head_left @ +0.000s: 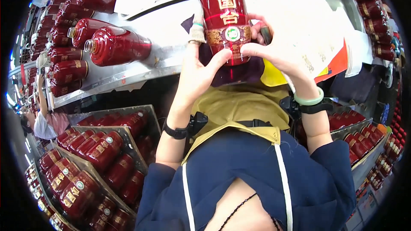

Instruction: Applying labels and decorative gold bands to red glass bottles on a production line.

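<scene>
A deep red glass bottle (pixel 223 13) with gold lettering and a round green-and-white emblem stands between my hands at the table's front edge. My left hand (pixel 199 66) grips its left side, thumb pressed to the lower front and white fabric coverings on some fingers. From the right, my right hand (pixel 278 51) is closed on the same bottle, its thumb laid beside the emblem. A dark greenish piece (pixel 266 35) shows by the right fingers; its kind is unclear. Thin red light lines cross the bottle's front. The far sides of my fingers are hidden behind the glass.
Unlabelled red bottles (pixel 120 46) lie on the metal table (pixel 102 81) at left, beside stacked ones. Crates (pixel 128 139) of labelled bottles stand below left and right (pixel 364 145). Yellow and orange sheets (pixel 336 64) lie right. Another person (pixel 49 124) is at far left.
</scene>
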The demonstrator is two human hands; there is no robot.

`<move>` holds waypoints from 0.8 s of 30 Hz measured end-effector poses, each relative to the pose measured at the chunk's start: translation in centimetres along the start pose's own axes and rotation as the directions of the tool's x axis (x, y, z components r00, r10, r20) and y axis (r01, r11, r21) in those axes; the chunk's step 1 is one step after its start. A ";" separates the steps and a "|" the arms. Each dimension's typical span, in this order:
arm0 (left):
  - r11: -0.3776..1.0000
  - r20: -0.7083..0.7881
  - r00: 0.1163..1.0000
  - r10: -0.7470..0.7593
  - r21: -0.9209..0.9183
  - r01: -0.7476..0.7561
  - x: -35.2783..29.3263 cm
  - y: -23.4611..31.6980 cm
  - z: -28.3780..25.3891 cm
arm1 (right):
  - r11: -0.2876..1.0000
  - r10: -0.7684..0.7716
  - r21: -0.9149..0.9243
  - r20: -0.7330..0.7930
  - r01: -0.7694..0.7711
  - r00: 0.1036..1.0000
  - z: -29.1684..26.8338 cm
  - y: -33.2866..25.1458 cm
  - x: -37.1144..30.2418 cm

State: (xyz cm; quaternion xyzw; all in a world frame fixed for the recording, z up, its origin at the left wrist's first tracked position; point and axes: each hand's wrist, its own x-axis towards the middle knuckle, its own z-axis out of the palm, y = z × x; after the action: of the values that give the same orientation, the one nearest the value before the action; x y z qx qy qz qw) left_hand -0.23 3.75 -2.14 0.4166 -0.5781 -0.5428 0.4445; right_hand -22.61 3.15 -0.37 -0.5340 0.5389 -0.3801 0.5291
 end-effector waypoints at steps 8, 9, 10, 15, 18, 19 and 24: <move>0.962 -0.009 0.997 -0.076 -0.262 0.071 0.0 -0.2 -0.1 | 0.999 0.001 0.039 0.023 -0.002 1.000 -0.1 0.8 0.2; 0.922 -0.008 0.994 -0.107 -0.374 0.097 0.0 -0.2 -0.1 | 1.000 -0.001 0.019 0.020 0.000 1.000 -0.2 0.8 0.1; 0.930 -0.029 0.990 -0.135 -0.348 0.117 -0.1 -0.2 0.0 | 1.000 -0.022 0.022 0.028 0.022 0.999 -0.2 0.9 0.2; 0.990 -0.011 0.999 -0.040 -0.137 0.039 -0.1 -0.3 -0.1 | 0.994 -0.006 0.113 0.028 0.003 1.000 0.0 0.8 0.0; 0.983 0.001 0.998 -0.060 -0.174 0.060 0.1 -0.6 -0.4 | 0.992 0.007 0.127 0.027 -0.010 1.000 0.2 0.8 0.1; 0.982 0.006 0.999 -0.050 -0.183 0.050 0.2 -0.7 -0.5 | 0.993 0.011 0.120 0.012 -0.012 1.000 0.2 0.8 0.1; 0.996 -0.029 0.999 0.022 -0.084 -0.025 0.1 -1.0 -0.2 | 0.989 0.005 0.145 0.034 -0.009 0.999 0.1 0.6 0.1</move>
State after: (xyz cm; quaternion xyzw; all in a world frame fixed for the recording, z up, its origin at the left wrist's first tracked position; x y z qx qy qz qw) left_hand -0.05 3.57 -3.10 0.3983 -0.5532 -0.5554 0.4762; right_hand -22.62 3.19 -0.92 -0.4985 0.5028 -0.4074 0.5768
